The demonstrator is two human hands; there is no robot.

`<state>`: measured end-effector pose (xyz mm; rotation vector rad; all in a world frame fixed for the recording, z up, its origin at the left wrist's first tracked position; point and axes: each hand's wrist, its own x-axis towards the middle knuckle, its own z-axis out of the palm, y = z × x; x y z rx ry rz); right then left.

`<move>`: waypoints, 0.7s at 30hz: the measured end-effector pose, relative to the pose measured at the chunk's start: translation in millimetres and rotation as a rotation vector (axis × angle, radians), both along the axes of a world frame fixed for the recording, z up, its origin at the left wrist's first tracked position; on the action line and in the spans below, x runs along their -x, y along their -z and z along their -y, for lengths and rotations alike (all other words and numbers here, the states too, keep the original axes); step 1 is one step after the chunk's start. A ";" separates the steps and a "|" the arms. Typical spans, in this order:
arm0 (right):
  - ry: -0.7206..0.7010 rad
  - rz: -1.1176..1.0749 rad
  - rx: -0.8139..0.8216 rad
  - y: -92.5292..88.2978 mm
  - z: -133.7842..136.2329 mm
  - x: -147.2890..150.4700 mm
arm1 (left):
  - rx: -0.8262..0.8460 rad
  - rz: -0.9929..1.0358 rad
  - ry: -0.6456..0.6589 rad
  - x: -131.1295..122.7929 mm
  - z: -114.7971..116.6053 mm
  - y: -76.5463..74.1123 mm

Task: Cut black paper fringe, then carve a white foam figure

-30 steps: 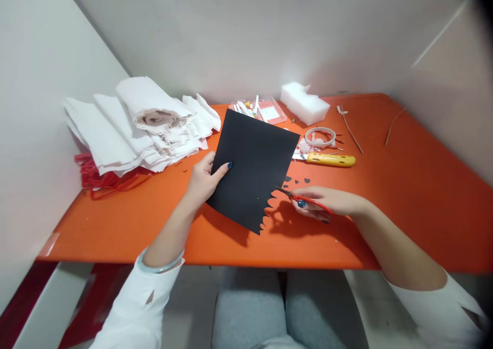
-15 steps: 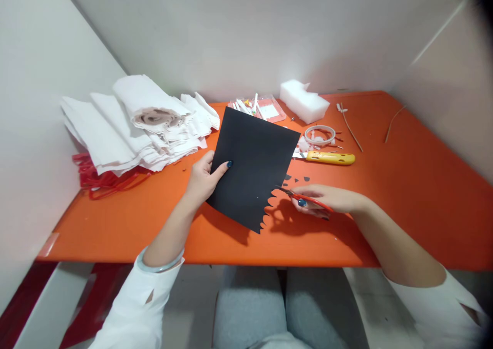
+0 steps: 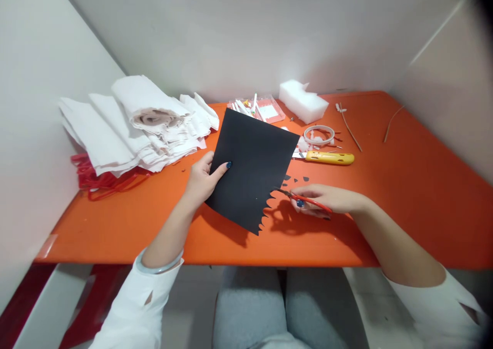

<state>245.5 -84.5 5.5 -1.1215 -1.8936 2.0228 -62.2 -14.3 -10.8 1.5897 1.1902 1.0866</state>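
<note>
Head view: right hand (image 3: 327, 196) points scissors (image 3: 308, 200) leftward.

I see one camera, up on the person's head. It looks forward and down, quite near the left hand (image 3: 203, 180) and right hand (image 3: 323, 200). It sees from the legs (image 3: 250, 308) past the orange table (image 3: 134, 228) to the back wall (image 3: 246, 30).

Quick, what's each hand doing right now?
Left hand: closed, holding the black sheet by its edge.
Right hand: closed around the red-handled scissors, blades at the sheet's scalloped edge.
</note>
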 end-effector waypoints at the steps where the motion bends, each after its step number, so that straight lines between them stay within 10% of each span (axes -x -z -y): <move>1: 0.001 0.003 -0.006 0.5 -0.2 -0.5 | -0.002 -0.001 0.000 0.0 0.1 -0.5; 21: 0.015 -0.053 0.040 4.3 -0.6 0.9 | 0.021 0.048 0.016 -4.1 4.4 1.7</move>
